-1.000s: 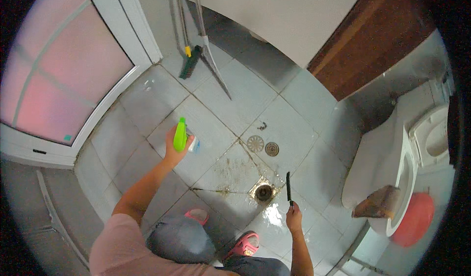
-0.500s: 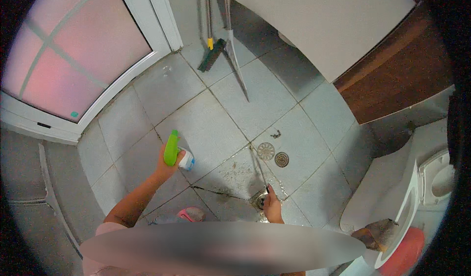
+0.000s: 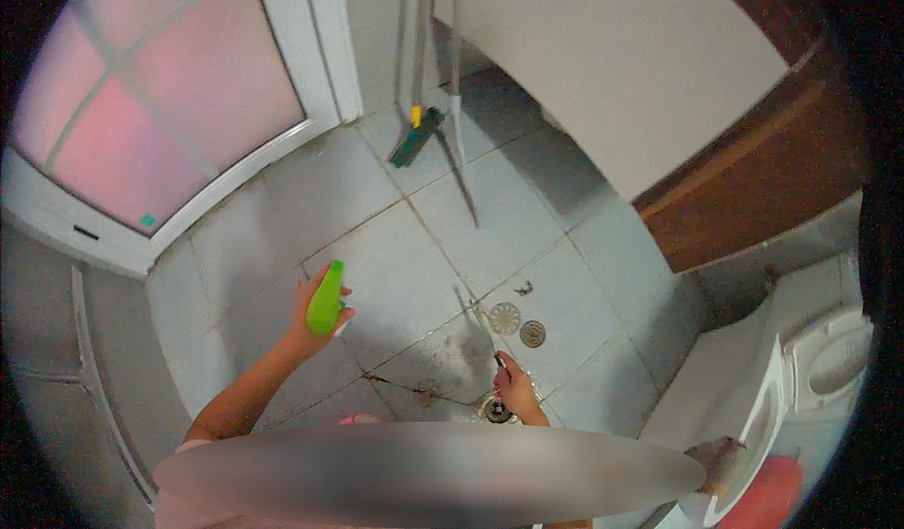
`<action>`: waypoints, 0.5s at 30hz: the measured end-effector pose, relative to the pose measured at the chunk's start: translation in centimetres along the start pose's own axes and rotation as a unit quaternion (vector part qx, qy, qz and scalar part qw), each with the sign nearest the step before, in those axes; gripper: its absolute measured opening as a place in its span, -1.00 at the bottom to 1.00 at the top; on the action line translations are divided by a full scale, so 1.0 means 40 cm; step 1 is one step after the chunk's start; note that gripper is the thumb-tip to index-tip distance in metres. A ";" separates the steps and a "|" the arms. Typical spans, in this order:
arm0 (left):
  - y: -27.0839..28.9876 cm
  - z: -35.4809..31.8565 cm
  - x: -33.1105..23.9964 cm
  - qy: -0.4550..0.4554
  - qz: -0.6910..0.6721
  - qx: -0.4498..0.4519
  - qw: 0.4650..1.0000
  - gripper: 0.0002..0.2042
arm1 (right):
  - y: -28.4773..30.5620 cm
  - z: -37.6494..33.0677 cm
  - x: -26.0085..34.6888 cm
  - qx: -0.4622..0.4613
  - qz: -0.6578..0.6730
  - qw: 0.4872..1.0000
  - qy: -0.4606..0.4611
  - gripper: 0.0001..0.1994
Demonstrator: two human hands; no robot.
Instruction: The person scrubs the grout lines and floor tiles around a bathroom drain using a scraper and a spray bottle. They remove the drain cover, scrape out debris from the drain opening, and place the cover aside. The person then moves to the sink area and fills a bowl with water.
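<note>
My left hand (image 3: 306,308) is wrapped round a spray bottle with a bright green trigger head (image 3: 326,301). Most of the bottle's white body is hidden below the head. My right hand (image 3: 515,386) grips the dark handle of a thin, rod-like tool (image 3: 484,324), whose far end points forward and left over the tiles. Its exact kind is too slender and blurred to make out. Just below that hand is an uncovered floor drain (image 3: 498,409) with wet metal around it. Two round drain covers, a pale slotted one (image 3: 505,318) and a smaller dark one (image 3: 533,333), lie beyond it.
Dark debris (image 3: 524,288) lies by the covers, and dirt marks the wet tile near the drain. A green-bristled brush (image 3: 416,138) and another long pole stand at the back wall. A frosted door (image 3: 188,87) is at left, a brown-edged cabinet (image 3: 744,181) and white toilet (image 3: 819,369) at right.
The whole view has shifted a little. My right hand has moved forward off the drain with the tool, uncovering more of it. The spray bottle has tilted, hiding more of its white body.
</note>
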State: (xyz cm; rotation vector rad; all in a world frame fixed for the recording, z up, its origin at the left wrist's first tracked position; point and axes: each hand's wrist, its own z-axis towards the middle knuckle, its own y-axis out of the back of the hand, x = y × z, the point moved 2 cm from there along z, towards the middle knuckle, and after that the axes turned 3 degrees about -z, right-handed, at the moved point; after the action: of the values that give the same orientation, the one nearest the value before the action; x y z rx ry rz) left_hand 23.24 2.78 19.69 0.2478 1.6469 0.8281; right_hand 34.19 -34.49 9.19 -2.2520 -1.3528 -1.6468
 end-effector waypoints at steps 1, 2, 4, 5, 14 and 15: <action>0.016 0.008 -0.030 -0.003 0.024 0.020 1.000 -0.33 | 0.017 -0.024 0.006 -0.010 0.029 0.999 -0.014 -0.63; 0.027 0.011 -0.069 -0.011 -0.047 0.004 0.999 -0.33 | 0.034 -0.052 0.017 -0.023 0.059 0.998 -0.025 -0.64; 0.066 -0.014 -0.150 -0.007 -0.181 -0.011 0.983 -0.34 | 0.051 -0.139 0.065 -0.034 0.128 0.989 -0.062 -0.65; 0.090 -0.007 -0.206 -0.024 -0.188 -0.008 0.982 -0.35 | 0.082 -0.188 0.101 -0.035 0.144 0.988 -0.051 -0.66; 0.383 0.009 -0.912 -0.108 -0.285 -0.026 0.952 -0.42 | 0.323 -0.630 0.312 -0.039 0.163 0.971 -0.171 -0.66; 0.416 0.015 -0.998 -0.114 -0.295 -0.029 0.948 -0.42 | 0.354 -0.680 0.345 -0.040 0.157 0.971 -0.177 -0.67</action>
State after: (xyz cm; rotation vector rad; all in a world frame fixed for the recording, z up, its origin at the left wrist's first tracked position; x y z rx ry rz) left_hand 29.69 -8.04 61.07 -0.1845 1.3652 0.3725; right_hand 23.76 -48.21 38.06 -2.7332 -0.9180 -1.2626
